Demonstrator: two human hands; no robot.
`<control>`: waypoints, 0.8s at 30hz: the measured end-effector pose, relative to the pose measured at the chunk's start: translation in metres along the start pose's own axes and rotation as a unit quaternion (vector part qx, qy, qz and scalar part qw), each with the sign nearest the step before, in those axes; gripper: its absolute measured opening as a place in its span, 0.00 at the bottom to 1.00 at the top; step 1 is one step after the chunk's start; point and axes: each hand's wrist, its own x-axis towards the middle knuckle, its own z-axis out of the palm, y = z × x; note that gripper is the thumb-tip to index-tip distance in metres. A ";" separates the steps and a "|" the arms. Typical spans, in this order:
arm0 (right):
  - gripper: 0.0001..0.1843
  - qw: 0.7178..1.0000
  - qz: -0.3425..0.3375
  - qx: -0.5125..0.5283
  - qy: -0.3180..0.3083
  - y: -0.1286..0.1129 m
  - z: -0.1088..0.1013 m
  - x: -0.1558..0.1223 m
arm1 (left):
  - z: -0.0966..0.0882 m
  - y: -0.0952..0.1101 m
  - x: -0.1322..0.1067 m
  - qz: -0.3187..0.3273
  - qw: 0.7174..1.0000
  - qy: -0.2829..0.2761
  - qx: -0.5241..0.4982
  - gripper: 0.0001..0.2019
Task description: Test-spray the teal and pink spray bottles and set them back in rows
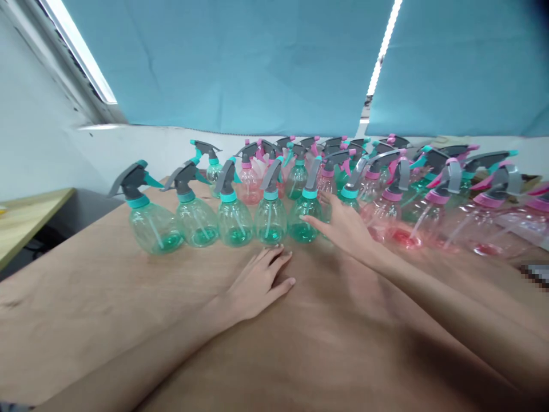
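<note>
My left hand (261, 281) lies palm down on the table, fingers slightly spread and holding nothing. Just beyond its fingertips stands a green spray bottle (270, 220) with a grey and teal trigger head. My right hand (345, 226) is raised among the front bottles, thumb apart from the fingers. Its thumb overlaps the front of another green spray bottle (303, 220); whether it touches is unclear. Partly hidden behind this hand is a further green spray bottle (349, 195). Three more green bottles (235, 220) (197, 220) (154, 226) continue the front row leftward.
Pink spray bottles (403, 220) extend the front row to the right, blurred. Several green and pink bottles (250, 182) stand close behind. The wooden table (86, 303) spans the foreground. A blue curtain (257, 63) hangs behind, and a second table (34, 214) is at far left.
</note>
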 end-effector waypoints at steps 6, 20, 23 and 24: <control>0.39 1.000 -0.002 -0.001 -0.016 0.002 0.013 0.008 | -0.002 0.002 -0.002 0.002 1.000 0.007 -0.015 0.25; 0.34 0.998 0.002 0.011 -0.058 -0.004 -0.021 -0.034 | -0.011 0.015 -0.007 -0.041 0.986 0.106 -0.124 0.11; 0.32 0.998 0.016 0.008 -0.059 -0.005 -0.037 -0.059 | -0.015 0.028 -0.004 -0.052 0.979 0.131 -0.150 0.10; 0.31 0.998 0.014 0.009 -0.054 -0.005 -0.042 -0.067 | -0.015 0.034 -0.001 -0.052 0.976 0.138 -0.159 0.11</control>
